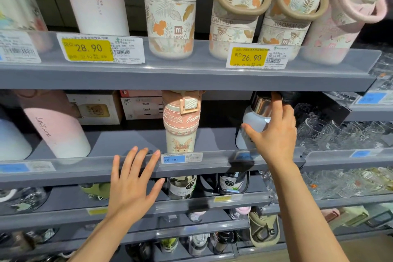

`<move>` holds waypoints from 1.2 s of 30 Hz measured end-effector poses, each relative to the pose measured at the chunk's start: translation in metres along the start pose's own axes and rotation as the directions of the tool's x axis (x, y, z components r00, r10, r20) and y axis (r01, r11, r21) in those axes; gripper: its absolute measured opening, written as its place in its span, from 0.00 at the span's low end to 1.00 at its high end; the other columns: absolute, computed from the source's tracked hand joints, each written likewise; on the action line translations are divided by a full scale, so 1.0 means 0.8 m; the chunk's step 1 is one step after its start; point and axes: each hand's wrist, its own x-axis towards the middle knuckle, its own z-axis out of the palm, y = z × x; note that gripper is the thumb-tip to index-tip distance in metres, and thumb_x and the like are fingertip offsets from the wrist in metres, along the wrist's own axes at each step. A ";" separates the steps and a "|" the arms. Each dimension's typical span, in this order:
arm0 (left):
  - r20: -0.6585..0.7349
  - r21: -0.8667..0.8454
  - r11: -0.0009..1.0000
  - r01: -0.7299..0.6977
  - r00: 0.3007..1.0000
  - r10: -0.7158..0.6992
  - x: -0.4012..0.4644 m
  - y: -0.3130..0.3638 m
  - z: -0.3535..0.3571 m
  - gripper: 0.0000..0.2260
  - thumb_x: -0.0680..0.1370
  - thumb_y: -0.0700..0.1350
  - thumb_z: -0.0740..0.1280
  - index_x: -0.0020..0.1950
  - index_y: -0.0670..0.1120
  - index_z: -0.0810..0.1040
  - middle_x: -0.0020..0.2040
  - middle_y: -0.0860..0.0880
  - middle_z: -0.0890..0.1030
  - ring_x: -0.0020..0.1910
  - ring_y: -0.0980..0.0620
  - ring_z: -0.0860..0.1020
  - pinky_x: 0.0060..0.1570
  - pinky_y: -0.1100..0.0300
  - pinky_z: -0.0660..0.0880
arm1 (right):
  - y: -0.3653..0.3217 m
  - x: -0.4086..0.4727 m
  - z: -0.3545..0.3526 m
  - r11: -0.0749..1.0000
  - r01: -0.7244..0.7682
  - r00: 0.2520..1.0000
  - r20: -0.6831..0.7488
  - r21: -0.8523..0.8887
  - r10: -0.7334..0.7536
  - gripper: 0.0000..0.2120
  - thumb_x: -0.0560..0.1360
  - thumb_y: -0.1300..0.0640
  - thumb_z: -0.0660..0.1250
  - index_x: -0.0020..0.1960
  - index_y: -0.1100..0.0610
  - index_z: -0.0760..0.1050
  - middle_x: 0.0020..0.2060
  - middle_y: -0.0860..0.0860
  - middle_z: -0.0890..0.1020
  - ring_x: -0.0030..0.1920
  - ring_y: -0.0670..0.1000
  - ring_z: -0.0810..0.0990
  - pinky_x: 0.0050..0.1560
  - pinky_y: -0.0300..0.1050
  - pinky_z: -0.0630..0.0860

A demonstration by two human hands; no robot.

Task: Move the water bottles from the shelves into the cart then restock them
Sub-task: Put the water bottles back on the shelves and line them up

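Head view: right hand [274,132] fingers [276,106] grip white bottle [253,121]; left hand [134,183] splayed

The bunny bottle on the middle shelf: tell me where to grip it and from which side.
Grip the bunny bottle round its straight lower body, coming from the front. It stands upright alone, with free space either side, while its cap sits close under the shelf above.

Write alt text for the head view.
The right hand grips a white bottle with a shiny metal neck on a grey shop shelf. The left hand hovers open, fingers spread, near a pink rabbit-print bottle.
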 end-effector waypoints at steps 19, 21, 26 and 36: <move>-0.078 -0.002 1.000 -0.014 0.997 0.014 0.000 -0.003 0.009 0.27 0.76 0.56 0.58 0.73 0.48 0.65 0.67 0.41 0.72 0.70 0.39 0.65 0.72 0.38 0.50 | 0.017 -0.014 0.010 0.987 -0.019 0.996 -0.086 0.157 0.033 0.49 0.63 0.44 0.79 0.73 0.53 0.54 0.67 0.64 0.65 0.67 0.63 0.64 0.64 0.61 0.67; -0.108 0.007 1.000 -0.021 0.994 0.022 0.002 -0.003 0.012 0.27 0.76 0.56 0.58 0.73 0.48 0.65 0.67 0.41 0.72 0.69 0.39 0.66 0.71 0.37 0.51 | 0.013 -0.027 0.018 0.973 -0.099 0.986 -0.111 0.207 0.124 0.52 0.63 0.43 0.79 0.76 0.53 0.51 0.71 0.62 0.61 0.72 0.61 0.59 0.68 0.60 0.64; -0.155 0.025 0.999 -0.036 0.987 0.039 0.002 -0.001 0.016 0.27 0.75 0.56 0.60 0.72 0.47 0.67 0.66 0.40 0.73 0.68 0.38 0.67 0.70 0.36 0.54 | -0.009 -0.036 0.035 0.959 -0.202 0.968 -0.111 0.201 0.227 0.51 0.64 0.48 0.78 0.77 0.54 0.52 0.73 0.60 0.60 0.71 0.62 0.61 0.57 0.60 0.72; -0.204 0.030 0.999 -0.029 0.978 0.035 0.005 -0.002 0.025 0.27 0.74 0.56 0.61 0.70 0.46 0.68 0.65 0.39 0.73 0.68 0.37 0.67 0.69 0.36 0.54 | 0.016 -0.035 0.024 0.961 -0.167 0.979 -0.074 0.222 0.188 0.49 0.65 0.54 0.77 0.77 0.54 0.52 0.71 0.56 0.61 0.68 0.57 0.62 0.54 0.46 0.63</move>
